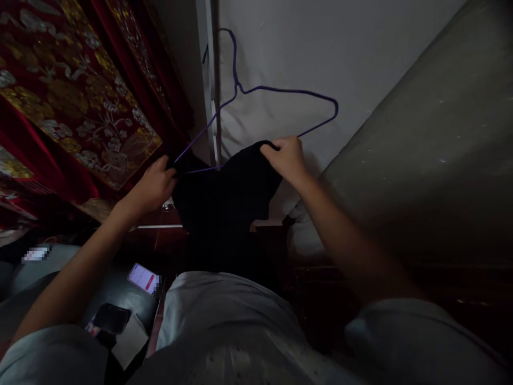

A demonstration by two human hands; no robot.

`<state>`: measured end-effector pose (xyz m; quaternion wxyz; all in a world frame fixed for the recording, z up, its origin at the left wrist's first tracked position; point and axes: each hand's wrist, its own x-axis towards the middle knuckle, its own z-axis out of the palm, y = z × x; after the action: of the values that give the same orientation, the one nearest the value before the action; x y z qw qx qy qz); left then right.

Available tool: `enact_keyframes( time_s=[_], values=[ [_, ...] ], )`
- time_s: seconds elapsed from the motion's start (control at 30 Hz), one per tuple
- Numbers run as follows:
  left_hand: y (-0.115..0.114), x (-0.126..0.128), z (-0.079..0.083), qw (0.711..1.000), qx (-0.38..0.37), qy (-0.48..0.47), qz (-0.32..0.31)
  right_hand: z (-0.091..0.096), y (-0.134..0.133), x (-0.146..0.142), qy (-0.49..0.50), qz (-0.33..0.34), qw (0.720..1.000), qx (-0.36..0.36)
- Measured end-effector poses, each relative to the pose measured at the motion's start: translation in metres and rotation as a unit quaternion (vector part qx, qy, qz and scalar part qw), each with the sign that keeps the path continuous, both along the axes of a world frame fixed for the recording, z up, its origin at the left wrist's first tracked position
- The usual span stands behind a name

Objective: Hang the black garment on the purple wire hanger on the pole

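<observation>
A black garment hangs between my two hands in the middle of the view. My left hand is closed on the garment's left edge, where one end of a purple wire hanger meets the cloth. My right hand pinches the garment's upper right edge, just below the hanger's lower wire. The hanger's hook reaches up along a white vertical frame against the pale wall.
A red curtain with gold flower patterns fills the upper left. A grey slanted surface takes up the right side. Low at left, a lit phone and a dark phone lie on a dark surface.
</observation>
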<state>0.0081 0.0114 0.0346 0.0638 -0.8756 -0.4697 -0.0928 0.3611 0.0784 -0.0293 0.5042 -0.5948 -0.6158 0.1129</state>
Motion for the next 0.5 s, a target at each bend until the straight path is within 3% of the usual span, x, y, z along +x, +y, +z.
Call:
enact_keyframes(
  time_s=[0.17,0.3,0.37,0.43,0.5],
  values=[
    [0.035,0.043,0.032,0.981,0.03,-0.172,-0.088,-0.017,-0.017,-0.032,0.045,0.051,0.998,0.007],
    [0.062,0.055,0.033,0.959,0.081,-0.253,-0.101,-0.019,-0.04,-0.035,0.023,0.119,0.987,0.103],
    [0.071,0.048,0.032,0.957,0.072,-0.264,-0.092,-0.013,-0.048,-0.021,0.014,0.074,0.984,0.164],
    [0.076,0.038,0.032,0.957,0.066,-0.275,-0.065,-0.004,-0.05,0.002,0.03,-0.021,0.974,0.222],
    [0.076,0.028,0.037,0.953,0.078,-0.29,-0.047,0.007,-0.043,0.027,0.067,-0.075,0.969,0.227]
  ],
)
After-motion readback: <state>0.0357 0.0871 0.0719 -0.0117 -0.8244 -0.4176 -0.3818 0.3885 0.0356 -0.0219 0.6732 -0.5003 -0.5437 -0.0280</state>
